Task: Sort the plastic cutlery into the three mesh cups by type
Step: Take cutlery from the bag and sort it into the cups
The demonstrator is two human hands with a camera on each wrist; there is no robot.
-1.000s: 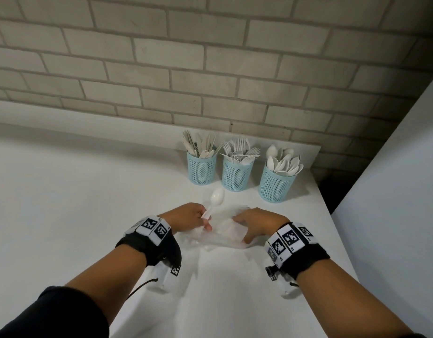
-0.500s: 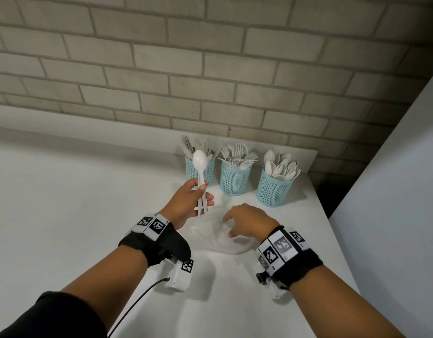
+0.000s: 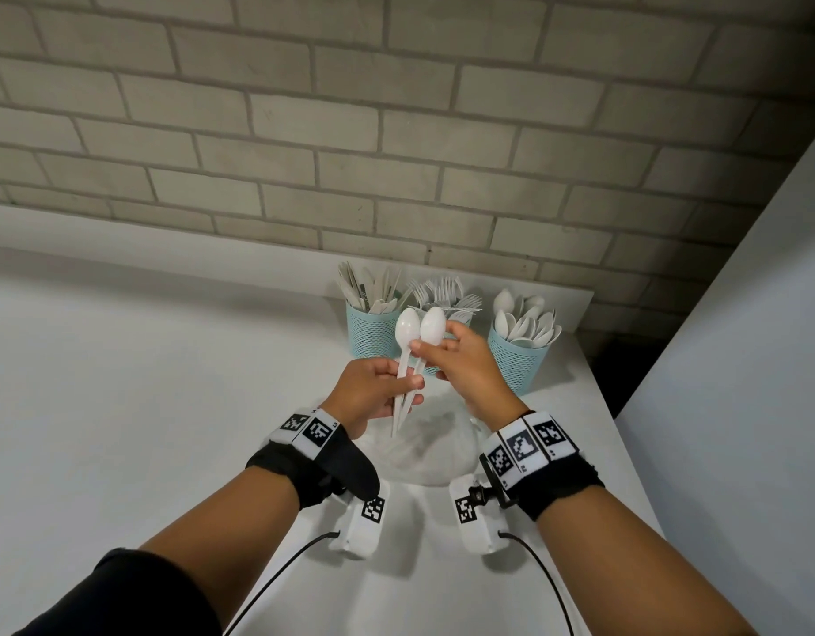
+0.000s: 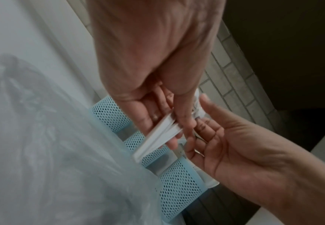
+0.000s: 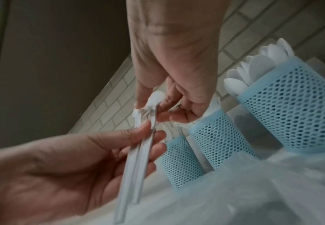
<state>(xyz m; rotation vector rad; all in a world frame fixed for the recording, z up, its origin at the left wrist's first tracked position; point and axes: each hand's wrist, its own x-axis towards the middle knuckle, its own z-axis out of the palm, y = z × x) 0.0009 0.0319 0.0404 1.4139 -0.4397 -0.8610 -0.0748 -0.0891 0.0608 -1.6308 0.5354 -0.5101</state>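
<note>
Head view: the right hand (image 3: 465, 364) has risen off the plastic bag (image 3: 430, 452) and now pinches the necks of two spoons (image 3: 419, 330) gripped by the left hand (image 3: 373, 390), above the bag, before the spoon cup (image 3: 518, 362) (their likely destination). Wrist views: both grips are confirmed.

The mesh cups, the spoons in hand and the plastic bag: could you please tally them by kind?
Mesh cups: 3 (knife cup, fork cup, spoon cup)
Held spoons: 2 (left spoon, right spoon)
Plastic bag: 1
Total: 6
</note>
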